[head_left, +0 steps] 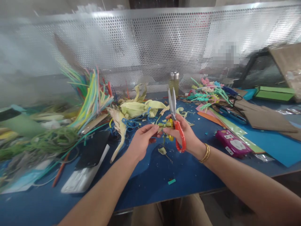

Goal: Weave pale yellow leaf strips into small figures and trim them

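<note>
My left hand (144, 138) is closed, its thumb and fingers pinching one end of a short yellow-green stem-like piece (162, 125). My right hand (185, 133) grips scissors with red handles (180, 141), blades (172, 102) pointing up and away from me. The thumb and fingertips of this hand also touch the other end of the stem piece. Something bright yellow (171, 137) shows beneath the right fingers, partly hidden. Just beyond my hands lie pale corn husks (133, 109) and tangled blue string (131, 123). A small leaf scrap (162, 151) lies below the stem piece.
At left stand pastel pipe cleaners (90, 97), with a black flat object (92, 149) nearer me. A metal-capped bottle (174, 82) stands at the back before a perforated metal screen (155, 47). Right are coloured paper sprigs (209, 94), a magenta case (232, 143) and blue card (270, 142).
</note>
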Tool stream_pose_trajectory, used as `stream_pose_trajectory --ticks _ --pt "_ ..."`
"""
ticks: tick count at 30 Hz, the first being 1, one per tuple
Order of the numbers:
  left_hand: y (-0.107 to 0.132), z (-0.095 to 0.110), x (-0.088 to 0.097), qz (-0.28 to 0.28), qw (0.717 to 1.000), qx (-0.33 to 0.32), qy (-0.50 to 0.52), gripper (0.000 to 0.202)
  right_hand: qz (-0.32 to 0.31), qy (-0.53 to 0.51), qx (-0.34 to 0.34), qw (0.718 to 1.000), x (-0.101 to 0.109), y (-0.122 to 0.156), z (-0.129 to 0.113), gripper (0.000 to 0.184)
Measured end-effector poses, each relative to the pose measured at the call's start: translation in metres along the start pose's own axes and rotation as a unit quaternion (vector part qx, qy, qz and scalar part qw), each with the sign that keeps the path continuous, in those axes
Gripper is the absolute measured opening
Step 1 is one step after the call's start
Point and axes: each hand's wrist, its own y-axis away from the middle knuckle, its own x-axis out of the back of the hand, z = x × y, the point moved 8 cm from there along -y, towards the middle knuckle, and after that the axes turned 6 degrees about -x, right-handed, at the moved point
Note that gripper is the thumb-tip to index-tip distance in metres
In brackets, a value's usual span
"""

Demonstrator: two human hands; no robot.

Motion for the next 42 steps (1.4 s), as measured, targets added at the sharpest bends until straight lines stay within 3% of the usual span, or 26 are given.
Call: stream_pose_trajectory --ticks 8,19,24,30,42 --pt "0.0 0.009 0.0 -0.024 0.999 0.001 -0.043 0.022 0.025 0.008 -0.026 0.999 0.003 0.003 -0.003 0.043" --pt "0.006 0.009 -0.008 -0.064 0.996 0.015 -0.054 0.023 0.037 -0.073 -0.077 0.994 -0.001 0.003 0.01 0.05" --pt "0.002 0.01 0.002 -0.049 0.992 0.001 -0.114 0.025 0.016 -0.048 -0.111 0.993 0.003 0.0 0.015 0.05" --pt "0.002 0.008 0.005 -0.033 0.994 0.023 -0.097 0.024 0.036 -0.04 -0.1 0.994 0.012 -0.002 0.012 0.052" --pt "-0.003 -0.001 0.011 0.0 0.993 0.064 -0.101 0.026 0.04 -0.087 -0.143 0.985 0.014 -0.009 0.026 0.05"
